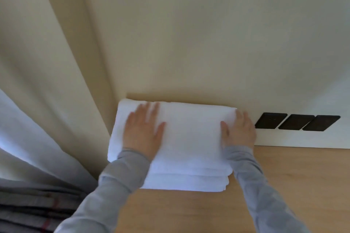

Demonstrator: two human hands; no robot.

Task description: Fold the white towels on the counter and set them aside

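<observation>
Wall (208,34): plain cream, filling my view from 10 o'clock round to 3 o'clock. It meets the counter just behind the towels.

Curtain (37,62): pale folds hanging at 9 o'clock, running down towards 7 o'clock. Its nearest fold is just beside the left edge of the towels.

Counter (189,212): light wood, spreading from 6 o'clock to 4 o'clock and carrying the towels at its far end.

Towels (191,138): a white folded stack, lying flat on the counter just below the middle of my view. The back edge is against the wall. I can see several layered edges at the near side, towards 6 o'clock.

Striped cloth (28,208): grey with a thin red line, at 7 o'clock below the curtain. It is too blurred for me to say more.

Sleeves (106,195): grey, coming in from 7 o'clock and 5 o'clock, one to each hand.

Left hand (143,132): palm down on top of the stack at its 9 o'clock side, with the fingers straight and spread. It grips nothing.

Right hand (239,130): lies flat at the stack's 3 o'clock edge, thumb on the top layer. The fingers are straight and reach towards the far right corner, clasping nothing.

Black plates (297,121): three dark squares in a row on the wall, at 3 o'clock from the towels, near the right hand but apart from it.
</observation>
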